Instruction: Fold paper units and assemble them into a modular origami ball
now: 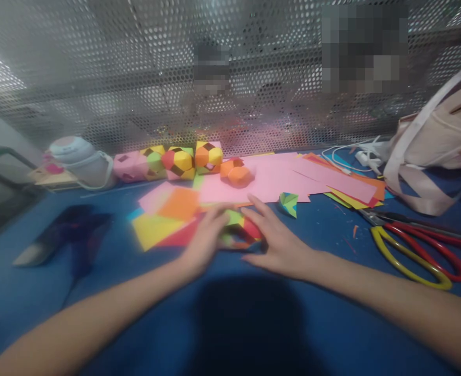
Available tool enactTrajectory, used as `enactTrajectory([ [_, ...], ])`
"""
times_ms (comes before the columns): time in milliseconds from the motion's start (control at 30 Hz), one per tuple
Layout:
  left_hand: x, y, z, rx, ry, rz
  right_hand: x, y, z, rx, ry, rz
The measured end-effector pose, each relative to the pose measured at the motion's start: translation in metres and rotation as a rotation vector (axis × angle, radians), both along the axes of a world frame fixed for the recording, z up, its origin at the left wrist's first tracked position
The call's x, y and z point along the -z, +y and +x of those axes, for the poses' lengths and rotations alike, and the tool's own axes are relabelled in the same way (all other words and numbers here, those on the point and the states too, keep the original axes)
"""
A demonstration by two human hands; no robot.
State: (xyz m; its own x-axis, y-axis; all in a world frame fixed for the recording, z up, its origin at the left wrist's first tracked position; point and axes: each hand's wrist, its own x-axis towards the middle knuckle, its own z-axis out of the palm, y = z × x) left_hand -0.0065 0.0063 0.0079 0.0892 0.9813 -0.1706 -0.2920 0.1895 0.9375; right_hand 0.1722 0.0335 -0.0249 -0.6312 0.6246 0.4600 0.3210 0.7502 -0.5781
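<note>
A folded paper model (236, 222) in green, red and other colours sits between my two hands, slightly blurred. My left hand (204, 237) curls against its left side. From the right, my right hand (279, 237) cups it, its fingers slightly apart along the top and side and the thumb low in front. Loose square sheets in yellow (154, 230), orange (179, 202) and red (179, 233) lie beside my left hand. Just beyond my right hand is a small green and blue folded paper piece (288, 203). An orange folded paper piece (236, 174) rests farther back on pink sheets (273, 177).
Several finished paper shapes (179, 162) line the mesh panel (144, 99). Yellow-handled scissors (410, 261) and a red-handled tool (445, 261) lie right, near a pale bag (441, 125) and white cable (342, 156). A blurred dark glue gun (77, 235) and white bottle (77, 162) are left.
</note>
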Motion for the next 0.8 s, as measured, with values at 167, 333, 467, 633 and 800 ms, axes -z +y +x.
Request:
enactTrajectory([
  [167, -0.0049, 0.0010, 0.0000, 0.014, -0.175, 0.004, -0.0013, 0.0023, -0.0029, 0.089, 0.076, -0.063],
  [333, -0.0056, 0.0008, -0.0030, 0.014, -0.256, 0.028, -0.0024, 0.0055, -0.0017, 0.151, 0.135, -0.156],
  [467, -0.0042, -0.0022, -0.0044, 0.035, -0.167, 0.060, -0.0035, 0.0060, 0.0000, 0.157, 0.136, -0.249],
  [633, -0.0032, -0.0064, -0.0043, 0.061, -0.144, 0.068, -0.0059, 0.0048, 0.0004, 0.147, 0.142, -0.305],
  [800, 0.0034, -0.0058, -0.0073, 0.099, -0.061, 0.081, -0.0073, 0.0049, -0.0004, 0.137, 0.135, -0.331],
])
